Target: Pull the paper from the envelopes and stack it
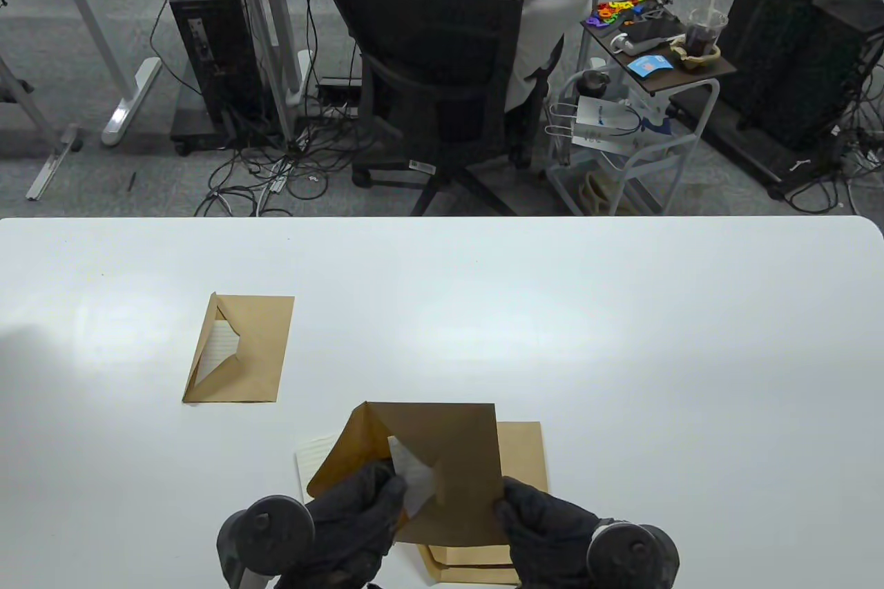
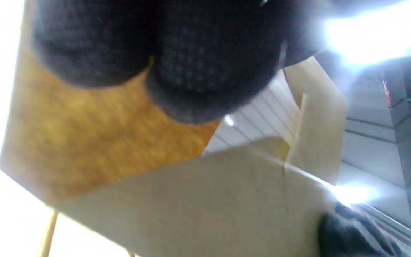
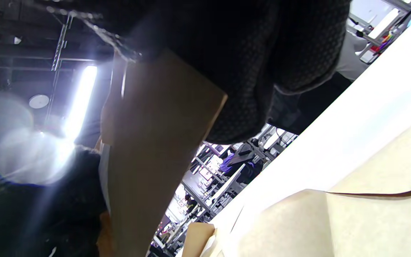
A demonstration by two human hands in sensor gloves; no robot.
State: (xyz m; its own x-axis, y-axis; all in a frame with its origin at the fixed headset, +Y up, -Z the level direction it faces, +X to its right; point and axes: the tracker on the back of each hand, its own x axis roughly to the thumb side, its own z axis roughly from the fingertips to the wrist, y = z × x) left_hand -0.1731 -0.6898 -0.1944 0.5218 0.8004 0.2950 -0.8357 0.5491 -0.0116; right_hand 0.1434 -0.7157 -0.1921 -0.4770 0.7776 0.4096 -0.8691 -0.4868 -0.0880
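Observation:
I hold a brown envelope (image 1: 449,471) lifted above the table near its front edge, flap open to the left. My right hand (image 1: 545,527) grips the envelope's lower right edge (image 3: 155,150). My left hand (image 1: 359,513) pinches the lined white paper (image 1: 414,478) sticking out of the envelope's mouth; the left wrist view shows the paper (image 2: 259,121) between the flaps. A second brown envelope (image 1: 242,351) lies open at the left with lined paper (image 1: 217,340) inside. A lined sheet (image 1: 314,458) lies flat under my left hand.
More brown envelopes (image 1: 525,458) lie stacked on the table under the held one, also seen in the right wrist view (image 3: 369,221). The white table (image 1: 621,340) ends at a far edge; beyond it sit a person in an office chair (image 1: 442,85) and a cart (image 1: 642,99).

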